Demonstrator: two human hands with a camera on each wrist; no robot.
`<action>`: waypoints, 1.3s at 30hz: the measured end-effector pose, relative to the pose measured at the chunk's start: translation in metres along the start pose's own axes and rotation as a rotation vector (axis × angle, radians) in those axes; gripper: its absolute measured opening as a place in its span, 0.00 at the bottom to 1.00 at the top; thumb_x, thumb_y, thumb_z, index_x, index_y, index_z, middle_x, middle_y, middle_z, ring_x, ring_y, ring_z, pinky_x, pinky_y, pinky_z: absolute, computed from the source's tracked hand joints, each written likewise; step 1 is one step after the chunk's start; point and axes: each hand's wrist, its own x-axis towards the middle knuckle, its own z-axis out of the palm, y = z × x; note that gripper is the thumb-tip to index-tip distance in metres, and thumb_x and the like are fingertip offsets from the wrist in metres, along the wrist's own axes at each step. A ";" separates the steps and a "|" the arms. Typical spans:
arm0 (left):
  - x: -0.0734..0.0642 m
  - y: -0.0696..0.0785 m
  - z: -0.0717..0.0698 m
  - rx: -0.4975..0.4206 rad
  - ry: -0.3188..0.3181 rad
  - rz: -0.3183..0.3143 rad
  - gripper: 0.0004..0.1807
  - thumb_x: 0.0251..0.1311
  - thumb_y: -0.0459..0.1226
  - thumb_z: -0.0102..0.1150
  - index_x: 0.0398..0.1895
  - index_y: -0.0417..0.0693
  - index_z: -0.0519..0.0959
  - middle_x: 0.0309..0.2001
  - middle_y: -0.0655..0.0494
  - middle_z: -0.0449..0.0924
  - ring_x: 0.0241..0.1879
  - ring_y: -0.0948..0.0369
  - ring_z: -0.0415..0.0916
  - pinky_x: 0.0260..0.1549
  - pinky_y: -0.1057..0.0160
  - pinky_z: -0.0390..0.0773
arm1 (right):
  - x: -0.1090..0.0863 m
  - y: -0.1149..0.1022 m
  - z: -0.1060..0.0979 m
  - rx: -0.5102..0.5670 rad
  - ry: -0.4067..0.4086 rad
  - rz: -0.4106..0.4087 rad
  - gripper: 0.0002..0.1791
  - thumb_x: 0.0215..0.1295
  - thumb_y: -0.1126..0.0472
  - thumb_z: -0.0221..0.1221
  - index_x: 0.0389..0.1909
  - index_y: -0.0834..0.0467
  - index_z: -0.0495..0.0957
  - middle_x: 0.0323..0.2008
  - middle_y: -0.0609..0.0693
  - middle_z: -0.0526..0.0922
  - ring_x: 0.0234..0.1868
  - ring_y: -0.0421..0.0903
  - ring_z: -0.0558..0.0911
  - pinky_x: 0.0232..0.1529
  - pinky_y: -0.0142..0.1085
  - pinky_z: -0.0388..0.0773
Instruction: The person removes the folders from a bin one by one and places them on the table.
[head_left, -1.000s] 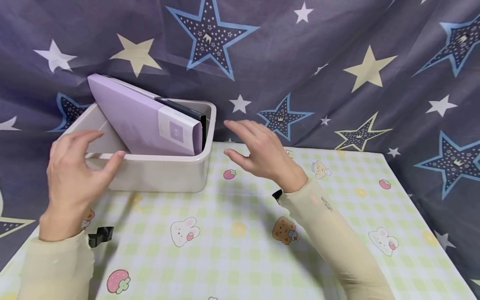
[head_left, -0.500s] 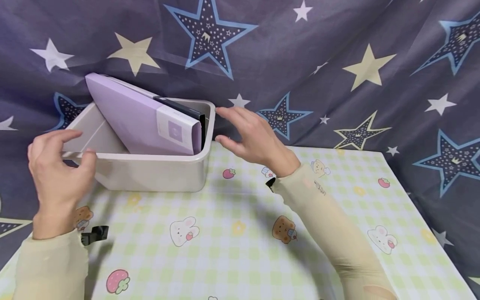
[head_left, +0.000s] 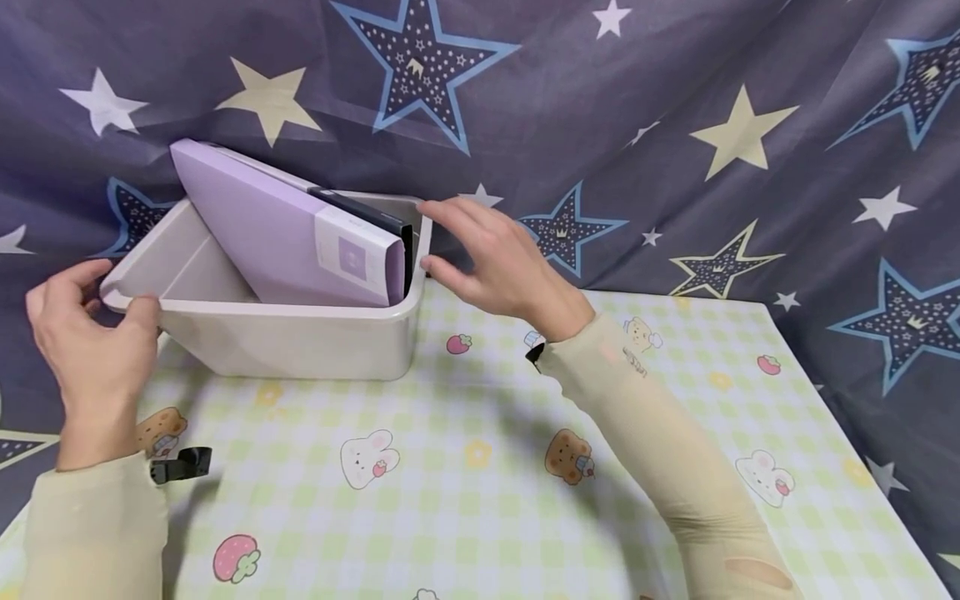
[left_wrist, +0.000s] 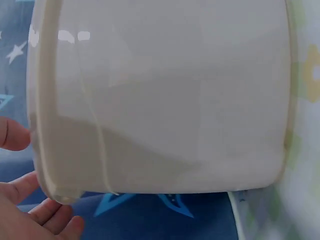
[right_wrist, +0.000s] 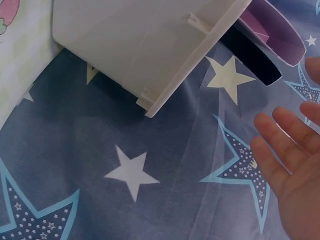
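Observation:
A pale grey plastic bin (head_left: 300,346) stands at the back left of the table. Inside it a lilac file folder (head_left: 262,229) leans at a slant, and a black-spined folder (head_left: 367,215) lies behind it. My left hand (head_left: 90,342) is at the bin's front left corner, with thumb and fingers spread about the rim; the left wrist view has its fingertips (left_wrist: 55,217) at the corner, apparently touching lightly. Beside the right rim is my right hand (head_left: 498,262), fingers extended and nothing held. In the right wrist view its fingers (right_wrist: 280,137) stand apart from the bin.
A green and white checked cloth (head_left: 442,508) with cartoon prints covers the table. Behind the bin hangs a dark blue star-patterned curtain (head_left: 570,108). A black strap (head_left: 180,465) sticks out at the left wrist.
My left hand has moved left from the front rim to the bin's left corner. My right hand has come left and slightly farther back to the right rim. Bin and folders stay put.

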 end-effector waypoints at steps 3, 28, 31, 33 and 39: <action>0.000 -0.002 0.001 0.011 -0.009 -0.047 0.26 0.48 0.33 0.57 0.55 0.54 0.77 0.42 0.76 0.60 0.41 0.80 0.62 0.47 0.76 0.61 | 0.005 -0.003 0.000 0.009 0.007 -0.016 0.27 0.65 0.49 0.56 0.60 0.60 0.72 0.51 0.51 0.78 0.52 0.42 0.76 0.51 0.37 0.72; 0.004 -0.017 0.006 -0.476 -0.115 -0.351 0.30 0.48 0.23 0.55 0.57 0.49 0.69 0.42 0.59 0.76 0.39 0.67 0.73 0.39 0.74 0.68 | 0.031 -0.021 0.017 0.035 -0.119 0.024 0.24 0.62 0.49 0.60 0.55 0.56 0.75 0.49 0.48 0.76 0.50 0.42 0.74 0.51 0.35 0.71; 0.004 -0.017 0.007 -0.545 -0.122 -0.378 0.30 0.47 0.22 0.57 0.56 0.49 0.69 0.41 0.57 0.76 0.38 0.66 0.73 0.36 0.75 0.70 | 0.031 -0.021 0.019 0.048 -0.115 0.015 0.22 0.62 0.51 0.61 0.54 0.57 0.76 0.49 0.48 0.76 0.50 0.42 0.74 0.53 0.33 0.69; 0.004 -0.018 0.008 -0.584 -0.125 -0.394 0.31 0.47 0.22 0.58 0.57 0.50 0.68 0.42 0.56 0.76 0.38 0.65 0.73 0.34 0.75 0.70 | 0.031 -0.021 0.020 0.052 -0.110 0.006 0.21 0.62 0.52 0.62 0.52 0.58 0.76 0.48 0.48 0.76 0.50 0.42 0.74 0.54 0.32 0.67; 0.003 -0.018 0.014 -0.736 -0.119 -0.442 0.32 0.48 0.21 0.56 0.58 0.50 0.65 0.46 0.50 0.73 0.41 0.61 0.73 0.31 0.73 0.73 | 0.033 -0.023 0.023 0.046 -0.098 -0.022 0.17 0.60 0.55 0.63 0.49 0.58 0.78 0.48 0.49 0.77 0.53 0.41 0.73 0.57 0.30 0.65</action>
